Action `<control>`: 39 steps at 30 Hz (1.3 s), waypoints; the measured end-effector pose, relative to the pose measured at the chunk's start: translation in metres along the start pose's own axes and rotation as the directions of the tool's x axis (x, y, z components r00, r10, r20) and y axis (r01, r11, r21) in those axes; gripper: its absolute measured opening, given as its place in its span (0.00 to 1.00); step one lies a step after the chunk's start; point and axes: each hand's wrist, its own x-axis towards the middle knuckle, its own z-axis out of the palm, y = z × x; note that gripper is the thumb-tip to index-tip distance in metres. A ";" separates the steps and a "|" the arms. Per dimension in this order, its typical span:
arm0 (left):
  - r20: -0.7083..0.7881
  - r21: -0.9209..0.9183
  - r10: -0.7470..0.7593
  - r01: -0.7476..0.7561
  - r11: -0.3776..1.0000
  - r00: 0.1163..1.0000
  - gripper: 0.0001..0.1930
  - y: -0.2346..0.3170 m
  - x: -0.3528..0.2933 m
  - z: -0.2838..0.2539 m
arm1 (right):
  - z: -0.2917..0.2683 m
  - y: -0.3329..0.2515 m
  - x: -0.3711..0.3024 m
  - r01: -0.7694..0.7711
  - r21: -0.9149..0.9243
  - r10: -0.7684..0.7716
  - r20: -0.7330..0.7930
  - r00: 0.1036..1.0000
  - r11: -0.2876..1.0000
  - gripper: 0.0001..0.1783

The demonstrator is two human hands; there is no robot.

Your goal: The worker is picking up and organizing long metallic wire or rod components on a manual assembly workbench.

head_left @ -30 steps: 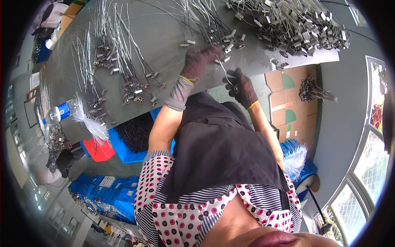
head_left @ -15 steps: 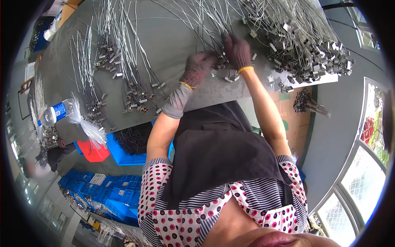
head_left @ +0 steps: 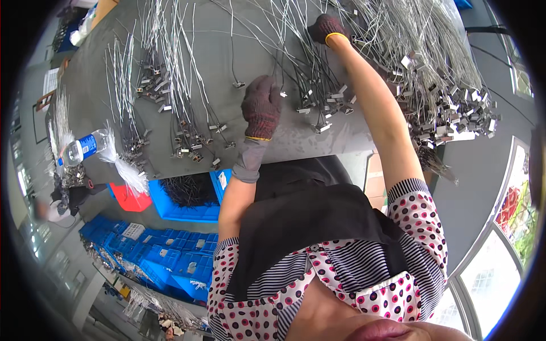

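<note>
Both my hands wear dark maroon knit gloves. My left hand (head_left: 262,107) is over the near half of the table, its fingers curled closed. A small white connector (head_left: 283,94) shows right beside its knuckles; whether the fingers grip its wire is hidden. Farther off, my right hand (head_left: 328,28) is closed among the upper wires of a loose bunch of cables (head_left: 318,85), whose dark lower ends carry small metal connectors. What its fingers hold cannot be made out. One lone cable (head_left: 233,57) lies just left of my left hand, ending in a small connector.
A large heap of cables (head_left: 449,108) covers the table's right side. More cable bunches (head_left: 170,85) lie to the left, beside a bottle (head_left: 85,148) with a blue label. Blue bins (head_left: 182,213) and a red bin (head_left: 129,197) stand below the table edge (head_left: 284,152).
My hands have moved apart. The right has reached away up along the wires, while the left has drawn back slightly toward me. A lone cable now lies left of my left hand.
</note>
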 end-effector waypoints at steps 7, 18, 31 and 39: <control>-0.014 -0.093 -0.039 0.038 0.995 0.999 0.11 0.013 0.005 0.022 | -0.015 -0.016 -0.007 -0.005 0.042 0.003 0.056 0.998 0.999 0.18; -0.013 -0.618 -0.224 0.168 0.768 0.975 0.12 0.047 0.046 0.045 | -0.018 -0.021 -0.045 0.043 0.445 0.131 -0.353 0.926 0.895 0.19; 0.713 -0.597 -0.024 0.625 0.503 0.701 0.13 0.061 0.011 0.031 | -0.004 -0.015 -0.242 0.118 0.774 0.336 -0.400 0.853 0.622 0.21; 0.933 -0.275 0.320 0.896 0.348 0.162 0.15 0.070 -0.066 0.054 | 0.030 0.058 -0.240 -0.335 0.084 0.339 -0.412 0.846 0.938 0.26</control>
